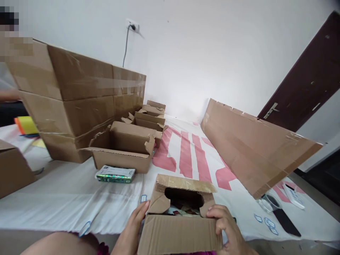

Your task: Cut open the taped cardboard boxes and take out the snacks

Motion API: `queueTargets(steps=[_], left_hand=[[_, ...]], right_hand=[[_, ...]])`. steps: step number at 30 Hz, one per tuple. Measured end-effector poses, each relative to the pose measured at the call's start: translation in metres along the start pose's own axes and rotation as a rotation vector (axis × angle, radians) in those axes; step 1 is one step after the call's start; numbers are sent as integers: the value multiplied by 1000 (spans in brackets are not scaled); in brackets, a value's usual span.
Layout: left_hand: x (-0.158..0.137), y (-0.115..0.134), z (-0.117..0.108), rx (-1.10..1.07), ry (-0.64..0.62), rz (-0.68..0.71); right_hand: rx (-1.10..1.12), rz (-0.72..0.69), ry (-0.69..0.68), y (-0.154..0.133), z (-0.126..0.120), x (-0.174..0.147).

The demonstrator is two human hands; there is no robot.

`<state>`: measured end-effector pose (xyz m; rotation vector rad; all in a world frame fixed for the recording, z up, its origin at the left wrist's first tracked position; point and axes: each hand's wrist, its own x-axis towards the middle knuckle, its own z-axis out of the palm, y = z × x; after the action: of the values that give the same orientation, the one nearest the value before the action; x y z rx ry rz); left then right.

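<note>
A small cardboard box (180,233) is at the table's front edge, close to me. Its near flap hangs folded outward, and pieces of what look like small packets or paper (183,212) show inside through the opening. My left hand (132,226) presses along the box's left side, fingers together. On the right side, my right hand (227,226) grips the wall with the fingers curled over the edge. The box is held between both hands. Its underside is hidden.
Open cardboard boxes (122,159) stand in a row beyond, with a shiny green packet (115,174) before them. Stacked taped cartons (85,106) rise at left, a cardboard panel (255,148) at right. A transparent cup (269,202) and black phone-like slab (287,222) lie right.
</note>
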<state>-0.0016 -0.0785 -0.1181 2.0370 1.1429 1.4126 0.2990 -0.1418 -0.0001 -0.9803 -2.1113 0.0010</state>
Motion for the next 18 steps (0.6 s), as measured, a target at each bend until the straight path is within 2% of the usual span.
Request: queueTargets(steps=[2,6,8,14,18], left_hand=[[1,8,-4,-2,-25,-12],[0,14,-9,14,-130,-43],[-3,13,-9,-8,-171,-34],[-6,18,-13,-5,-216,-32],[-3,23,-16,51,-232,-44]], right_hand=[[68,68,69,6,-1,-5],[61,448,292,24,-8,-9],[7,561,371,32,-12,-8],[21,615,441,43,-12,-14],[91,577,357,33,-7,-12]])
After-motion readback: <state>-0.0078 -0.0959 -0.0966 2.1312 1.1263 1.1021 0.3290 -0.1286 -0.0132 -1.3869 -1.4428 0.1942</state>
